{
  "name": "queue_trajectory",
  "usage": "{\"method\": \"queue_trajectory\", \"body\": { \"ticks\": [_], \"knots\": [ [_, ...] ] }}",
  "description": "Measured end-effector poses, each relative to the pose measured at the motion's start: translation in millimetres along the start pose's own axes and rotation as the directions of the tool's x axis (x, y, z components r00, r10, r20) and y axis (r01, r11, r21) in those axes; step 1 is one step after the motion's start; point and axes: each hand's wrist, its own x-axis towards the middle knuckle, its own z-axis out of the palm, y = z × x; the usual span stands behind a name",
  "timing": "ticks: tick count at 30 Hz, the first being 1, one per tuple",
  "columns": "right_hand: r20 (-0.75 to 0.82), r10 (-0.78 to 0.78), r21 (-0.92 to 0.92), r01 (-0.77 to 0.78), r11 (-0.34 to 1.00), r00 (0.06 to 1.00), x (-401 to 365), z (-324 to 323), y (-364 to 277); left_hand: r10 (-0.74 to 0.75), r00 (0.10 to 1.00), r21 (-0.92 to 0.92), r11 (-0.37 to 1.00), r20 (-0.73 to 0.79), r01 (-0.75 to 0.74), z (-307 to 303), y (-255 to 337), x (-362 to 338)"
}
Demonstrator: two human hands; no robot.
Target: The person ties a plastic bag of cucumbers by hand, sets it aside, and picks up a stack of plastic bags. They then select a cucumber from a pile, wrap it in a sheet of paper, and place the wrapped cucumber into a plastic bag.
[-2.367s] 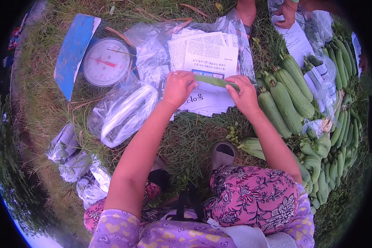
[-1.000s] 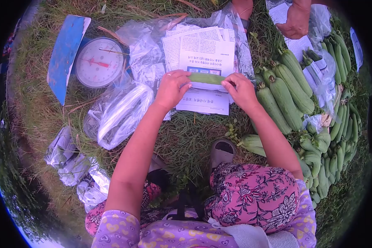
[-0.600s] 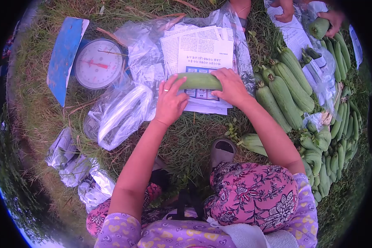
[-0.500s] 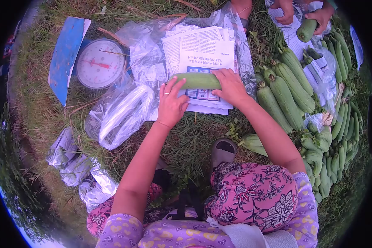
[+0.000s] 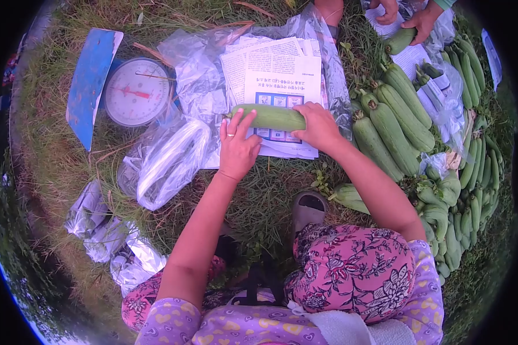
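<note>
A long pale green gourd lies crosswise over a stack of printed paper sheets, which rests on clear plastic. My left hand, with a ring on one finger, grips the gourd's left end between thumb and fingers. Around its right end is my right hand, fingers on top. The lower edge of the paper stack shows beneath the gourd.
A dial scale with a blue pan stands at the left. Folded plastic bags lie below it. Several gourds are piled at the right. A co-worker's hand holds another gourd over paper.
The gourd in my hands has shifted slightly left and down on the papers. The co-worker's gourd has moved left, and its angle has changed.
</note>
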Motion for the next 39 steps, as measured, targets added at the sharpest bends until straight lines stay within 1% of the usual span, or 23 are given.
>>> {"method": "queue_trajectory", "body": {
  "ticks": [3,6,8,9,11,14,16,17,18,20,21,24,27,29,30,34,37,38,39],
  "knots": [
    [-0.051,0.018,0.033,-0.017,0.999,0.999,-10,-8,4,0.007,1.000,0.037,0.999,-0.007,-0.006,-1,0,-5],
    [-0.140,0.027,0.045,-0.021,0.999,0.990,-26,-31,10,0.020,0.999,0.066,0.998,-0.034,-0.018,-1,1,-10],
    [-0.217,-0.014,0.004,0.015,1.000,0.976,-42,-53,13,0.018,0.999,0.062,0.998,-0.042,-0.015,-3,9,-12],
    [-0.250,-0.033,-0.012,0.031,0.999,0.968,-51,-65,16,-0.001,1.000,0.042,0.999,-0.005,0.001,-4,10,-13],
    [-0.319,-0.071,-0.050,0.058,0.997,0.945,-77,-88,24,-0.016,1.000,-0.002,1.000,0.007,0.016,-5,12,-15],
    [-0.425,-0.073,-0.077,0.044,0.996,0.902,-136,-114,33,-0.016,0.999,-0.036,0.999,0.031,0.017,-14,11,-14],
    [-0.466,-0.016,-0.093,-0.031,0.995,0.885,-183,-120,41,0.003,1.000,-0.038,0.999,0.028,-0.002,-22,8,-12],
    [-0.503,0.007,-0.090,-0.060,0.994,0.864,-209,-115,47,0.003,1.000,-0.008,1.000,0.026,-0.003,-26,9,-12],
    [-0.538,0.032,-0.082,-0.091,0.992,0.842,-234,-108,51,0.014,1.000,-0.028,1.000,0.008,-0.014,-31,9,-11],
    [-0.521,0.163,0.014,-0.182,0.983,0.838,-283,-90,55,0.038,0.999,-0.062,0.997,-0.025,-0.039,-41,9,-13],
    [-0.509,0.226,0.065,-0.224,0.972,0.831,-305,-78,55,0.052,0.998,-0.036,0.998,-0.021,-0.053,-51,16,-13],
    [-0.419,0.391,0.152,-0.361,0.920,0.819,-357,-30,54,0.117,0.992,-0.067,0.991,0.046,-0.114,-83,32,-19],
    [-0.335,0.505,0.125,-0.493,0.861,0.796,-383,12,54,0.170,0.980,-0.017,0.985,0.104,-0.169,-113,39,-28],
    [-0.324,0.531,0.089,-0.534,0.841,0.783,-389,30,59,0.191,0.972,0.003,0.981,0.135,-0.193,-131,37,-34],
    [-0.315,0.541,0.068,-0.550,0.832,0.780,-388,39,63,0.196,0.969,0.013,0.980,0.151,-0.200,-142,37,-36],
    [-0.477,0.477,0.005,-0.541,0.841,0.738,-373,65,80,0.126,0.976,0.099,0.984,0.179,-0.145,-173,32,-56],
    [-0.610,0.321,-0.094,-0.468,0.878,0.725,-365,75,95,0.081,0.975,0.134,0.985,0.208,-0.111,-193,33,-72],
    [-0.643,0.272,-0.129,-0.451,0.883,0.716,-363,82,105,0.057,0.978,0.102,0.992,0.203,-0.079,-197,31,-80],
    [-0.645,0.257,-0.133,-0.437,0.890,0.720,-363,83,110,0.035,0.979,0.068,0.996,0.200,-0.050,-201,29,-86]
  ]
}}
